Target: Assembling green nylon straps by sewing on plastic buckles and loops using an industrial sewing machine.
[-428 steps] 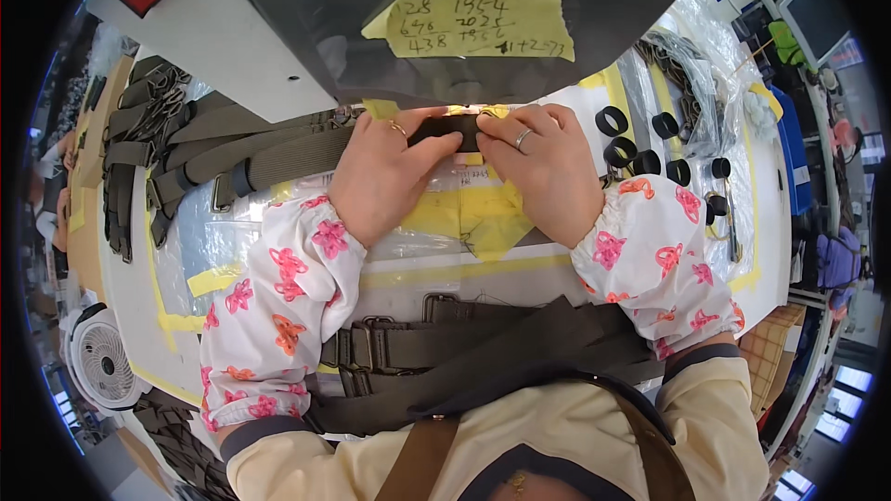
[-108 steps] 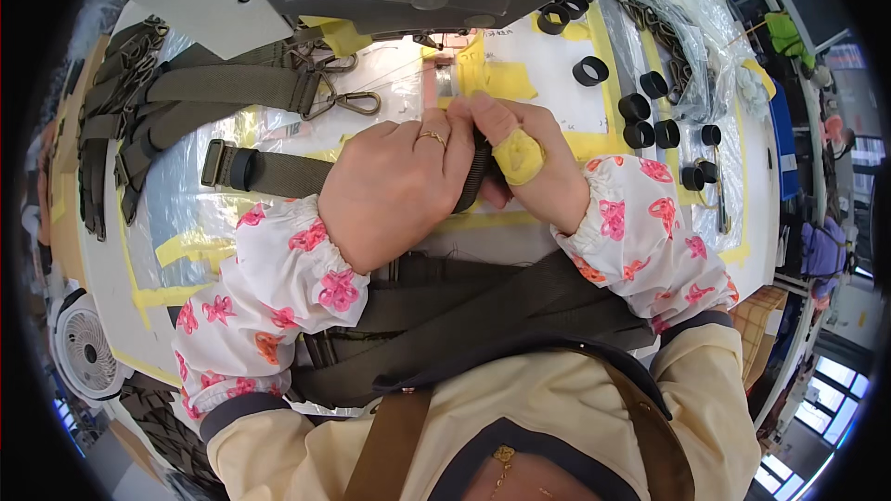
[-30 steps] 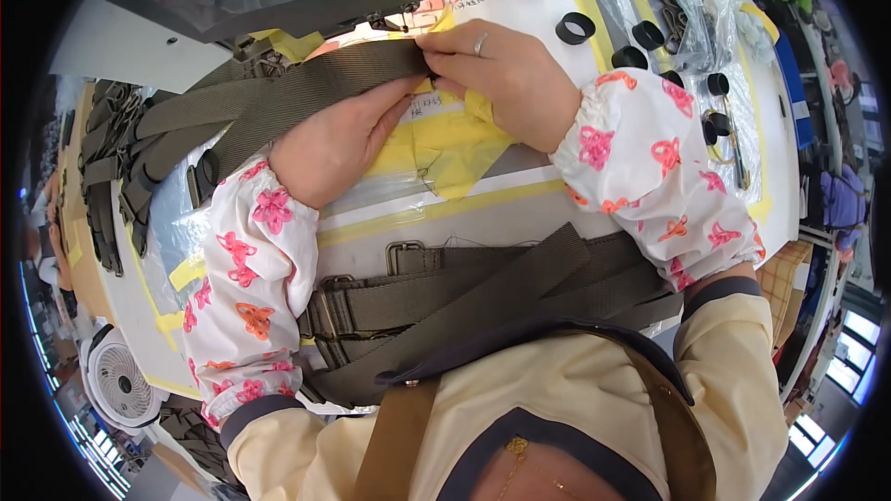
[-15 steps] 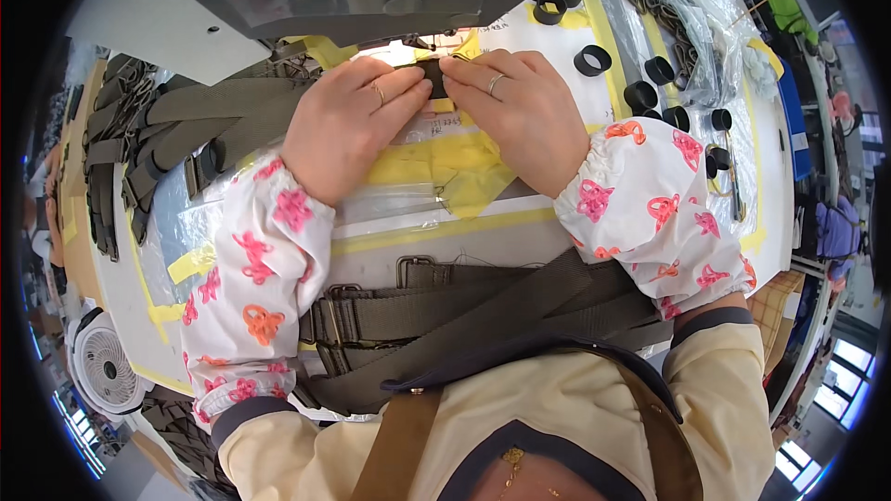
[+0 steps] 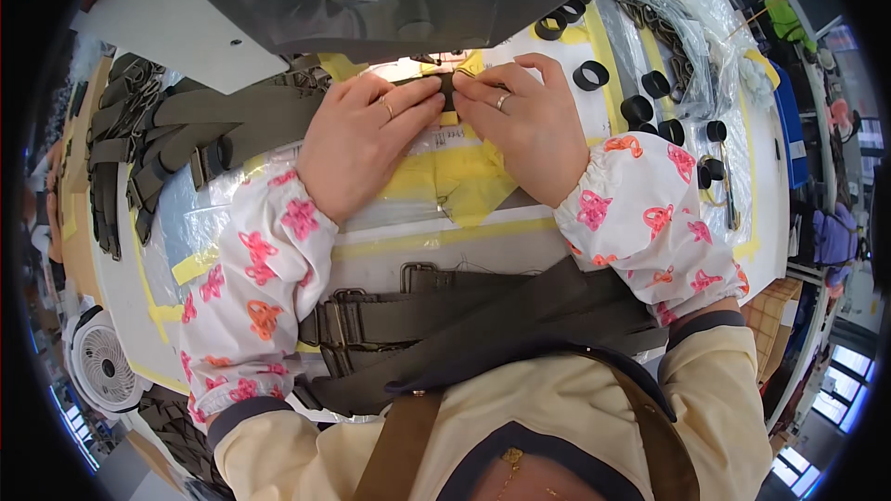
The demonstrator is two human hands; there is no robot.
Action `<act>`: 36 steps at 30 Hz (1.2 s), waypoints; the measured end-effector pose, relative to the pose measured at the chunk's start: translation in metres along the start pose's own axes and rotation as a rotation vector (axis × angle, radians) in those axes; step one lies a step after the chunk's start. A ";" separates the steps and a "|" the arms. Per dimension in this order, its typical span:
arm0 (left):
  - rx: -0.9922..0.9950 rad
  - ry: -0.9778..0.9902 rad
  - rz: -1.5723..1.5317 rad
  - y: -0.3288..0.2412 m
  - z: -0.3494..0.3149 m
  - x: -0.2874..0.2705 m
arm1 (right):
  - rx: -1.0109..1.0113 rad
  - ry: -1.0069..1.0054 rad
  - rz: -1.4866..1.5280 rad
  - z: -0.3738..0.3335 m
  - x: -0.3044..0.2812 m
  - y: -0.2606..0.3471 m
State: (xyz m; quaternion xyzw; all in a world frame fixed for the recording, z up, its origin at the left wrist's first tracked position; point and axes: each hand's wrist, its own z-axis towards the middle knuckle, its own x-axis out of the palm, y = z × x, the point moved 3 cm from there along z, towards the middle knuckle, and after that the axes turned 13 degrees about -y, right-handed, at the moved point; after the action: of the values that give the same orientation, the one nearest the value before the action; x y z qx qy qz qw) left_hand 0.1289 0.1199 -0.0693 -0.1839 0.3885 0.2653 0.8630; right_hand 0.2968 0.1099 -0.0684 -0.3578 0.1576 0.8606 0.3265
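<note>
Under the lit front of a dark grey machine head [image 5: 399, 9], which looks like a sewing machine, lies a short dark piece of webbing strap [image 5: 447, 96]. My left hand [image 5: 369, 137] presses its fingertips together on the strap's left side. From the right, my right hand [image 5: 527, 125] pinches the same strap, its fingertips close to the left ones. Most of the strap is hidden by my fingers and the machine. Yellow tape [image 5: 445, 176] covers the work surface just below my hands.
Olive webbing straps with metal buckles [image 5: 223, 116] pile up at the left. More straps [image 5: 464, 315] lie across the near edge against me. Several black rings [image 5: 590, 76] and a clear plastic bag [image 5: 691, 37] are at the right. A white fan [image 5: 107, 362] stands at lower left.
The machine head and its yellow note show lower and farther right, as the view has shifted. Both hands stay on the strap, with only slight finger movement.
</note>
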 end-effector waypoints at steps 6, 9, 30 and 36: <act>-0.168 -0.136 -0.082 0.002 -0.002 0.001 | -0.044 0.020 -0.083 0.005 -0.002 0.000; -0.180 -0.131 -0.093 0.006 -0.007 0.003 | -0.029 0.067 -0.059 0.006 -0.001 0.000; -0.130 0.013 -0.069 0.015 -0.012 0.006 | -0.049 0.212 -0.100 0.008 -0.002 -0.006; -0.212 -0.013 -0.114 0.023 -0.011 0.009 | -0.047 0.198 -0.147 0.009 0.005 -0.013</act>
State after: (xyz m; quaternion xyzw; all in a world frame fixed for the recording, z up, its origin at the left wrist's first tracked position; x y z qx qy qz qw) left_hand 0.1135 0.1350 -0.0854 -0.2944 0.3417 0.2566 0.8548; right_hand 0.2979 0.1264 -0.0662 -0.4591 0.1421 0.7982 0.3631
